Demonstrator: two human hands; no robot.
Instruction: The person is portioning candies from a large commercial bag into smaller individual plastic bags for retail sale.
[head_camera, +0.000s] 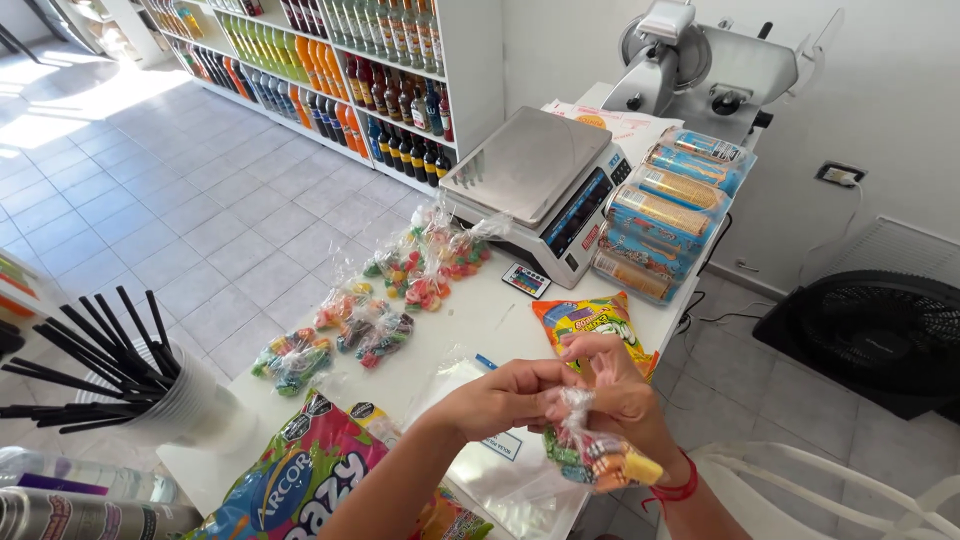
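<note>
Candy bag (598, 455), small, clear and filled with mixed coloured sweets, hanging over the near right edge of the bench (490, 315), gripped at its twisted neck. Left hand (505, 395) pinched shut on that neck from the left; right hand (625, 395) closed around the same neck from the right, fingers curled, a red cord at the wrist. Just beneath both hands, flat empty clear bags (505, 475) near the bench's near edge. Just beyond the right hand, at the right edge, an orange-and-yellow snack packet (590, 318). At the near left corner, a large opened candy sack (300, 480) in bright colours. Across the middle of the bench, a loose row of tied candy bags (395, 290) running toward the far end. At the far end, a grey weighing scale (540, 185), stacked blue cookie packs (665, 215) touching its right side, a metal slicer (700, 65) behind. Left of the bench, a cup of black straws (130, 370); bottle shelves (350, 70) across the tiled floor.
</note>
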